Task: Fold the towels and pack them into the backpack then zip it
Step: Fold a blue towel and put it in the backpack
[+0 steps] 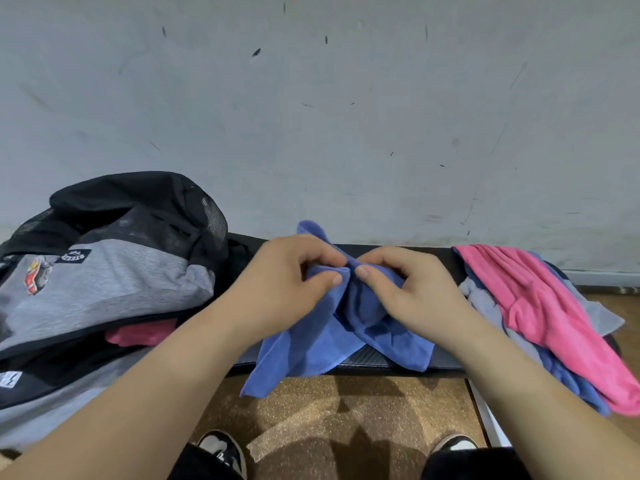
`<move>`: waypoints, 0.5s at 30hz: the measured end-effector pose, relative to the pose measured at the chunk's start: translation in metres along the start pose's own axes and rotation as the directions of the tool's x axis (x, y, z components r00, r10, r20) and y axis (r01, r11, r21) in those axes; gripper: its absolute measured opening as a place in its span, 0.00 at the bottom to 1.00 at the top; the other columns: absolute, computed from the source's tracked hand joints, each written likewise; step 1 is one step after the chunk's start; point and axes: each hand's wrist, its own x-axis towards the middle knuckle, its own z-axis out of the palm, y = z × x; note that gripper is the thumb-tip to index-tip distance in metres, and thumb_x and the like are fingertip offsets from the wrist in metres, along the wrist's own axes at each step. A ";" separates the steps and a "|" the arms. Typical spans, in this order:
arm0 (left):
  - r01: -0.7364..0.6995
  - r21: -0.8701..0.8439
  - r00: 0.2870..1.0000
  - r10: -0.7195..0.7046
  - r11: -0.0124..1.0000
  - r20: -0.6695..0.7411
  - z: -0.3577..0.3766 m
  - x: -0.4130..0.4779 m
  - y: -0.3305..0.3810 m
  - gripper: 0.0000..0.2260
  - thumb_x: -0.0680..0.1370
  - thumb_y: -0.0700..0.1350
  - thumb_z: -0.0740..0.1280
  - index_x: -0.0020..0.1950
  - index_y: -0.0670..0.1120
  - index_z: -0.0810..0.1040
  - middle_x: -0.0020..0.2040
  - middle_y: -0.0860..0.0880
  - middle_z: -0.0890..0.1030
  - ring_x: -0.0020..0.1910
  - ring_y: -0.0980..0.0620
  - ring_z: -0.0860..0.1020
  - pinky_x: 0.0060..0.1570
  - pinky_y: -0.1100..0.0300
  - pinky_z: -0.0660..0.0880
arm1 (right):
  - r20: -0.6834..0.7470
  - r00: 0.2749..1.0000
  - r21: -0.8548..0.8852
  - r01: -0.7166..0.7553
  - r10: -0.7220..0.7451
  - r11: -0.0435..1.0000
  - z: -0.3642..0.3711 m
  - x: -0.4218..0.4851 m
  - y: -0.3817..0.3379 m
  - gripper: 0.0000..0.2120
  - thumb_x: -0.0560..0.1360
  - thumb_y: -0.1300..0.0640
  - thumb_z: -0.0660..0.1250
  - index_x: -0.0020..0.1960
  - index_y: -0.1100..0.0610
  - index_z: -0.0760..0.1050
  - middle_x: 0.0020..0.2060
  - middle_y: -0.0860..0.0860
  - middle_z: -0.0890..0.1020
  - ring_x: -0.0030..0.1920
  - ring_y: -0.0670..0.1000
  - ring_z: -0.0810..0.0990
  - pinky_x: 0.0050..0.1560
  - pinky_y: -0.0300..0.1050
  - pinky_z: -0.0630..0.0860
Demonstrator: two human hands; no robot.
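Head view: soft blue microfibre towel point(311, 344) is pinched by left hand point(287, 282) and right hand point(412, 296) (edges gathered, presumably for folding).

A bare indoor room; we cannot tell what kind.
We face a plain grey wall point(346, 98) flecked with dark scuffs, a low black bench point(440, 259) standing along it, a pale skirting strip point(602, 277) at the right, and a speckled brown floor point(311, 403) under our shoes point(221, 452).
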 end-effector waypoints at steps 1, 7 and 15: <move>-0.021 -0.005 0.999 0.022 1.000 0.035 0.003 -0.001 0.002 0.13 0.77 0.42 0.75 0.58 0.56 0.85 0.50 0.62 0.83 0.46 0.64 0.81 0.49 0.69 0.75 | 0.037 0.999 0.020 0.032 -0.033 0.999 0.002 -0.001 -0.002 0.05 0.80 0.53 0.69 0.52 0.46 0.84 0.47 0.39 0.86 0.53 0.42 0.84 0.57 0.45 0.79; -0.047 0.083 0.995 0.039 0.995 0.092 0.008 0.005 0.003 0.11 0.79 0.44 0.73 0.59 0.55 0.85 0.52 0.61 0.84 0.52 0.64 0.80 0.52 0.70 0.74 | 0.061 0.997 0.059 0.051 -0.055 0.997 0.001 0.001 -0.003 0.06 0.77 0.55 0.73 0.52 0.47 0.86 0.44 0.42 0.86 0.49 0.43 0.84 0.52 0.36 0.77; 0.160 -0.002 0.971 -0.158 0.987 -0.179 -0.004 0.011 -0.010 0.08 0.77 0.44 0.76 0.53 0.56 0.84 0.41 0.63 0.82 0.41 0.72 0.79 0.44 0.76 0.72 | 0.035 0.963 0.140 -0.268 0.266 0.953 -0.025 0.008 0.022 0.09 0.76 0.53 0.75 0.41 0.57 0.83 0.35 0.50 0.85 0.38 0.50 0.82 0.43 0.49 0.77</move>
